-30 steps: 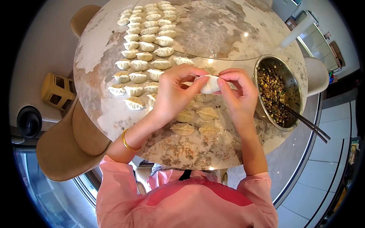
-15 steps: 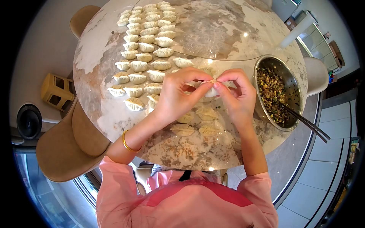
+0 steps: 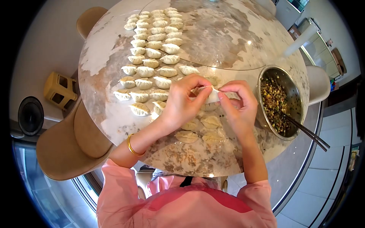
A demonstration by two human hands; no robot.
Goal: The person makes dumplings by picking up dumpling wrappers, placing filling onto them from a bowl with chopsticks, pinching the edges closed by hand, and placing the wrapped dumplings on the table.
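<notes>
Between my two hands, above the table, is a pale dumpling [image 3: 213, 95] with a folded edge. My left hand [image 3: 186, 98] pinches its left end between thumb and fingers. On the other side my right hand [image 3: 240, 102] grips the right end, its thumb and index finger pressed to the dough. To the left stand rows of pleated dumplings [image 3: 145, 72], the nearest ones partly covered by my left hand. Below the hands, several flatter, yellowish dumplings [image 3: 186, 136] lie on the table; others are partly hidden behind my hands.
A steel bowl [image 3: 299, 89] of chopped filling [image 3: 274, 102] sits at the right, with dark chopsticks [image 3: 308, 133] leaning over its rim. The round marble-patterned table [image 3: 190, 157] has a curved seam across it. Brown chairs [image 3: 62, 146] and a yellow stool [image 3: 59, 90] stand at the left.
The whole scene sits slightly lower and farther right in view, as the camera has shifted. My fingers have changed position a little on the dumpling, and more of it shows.
</notes>
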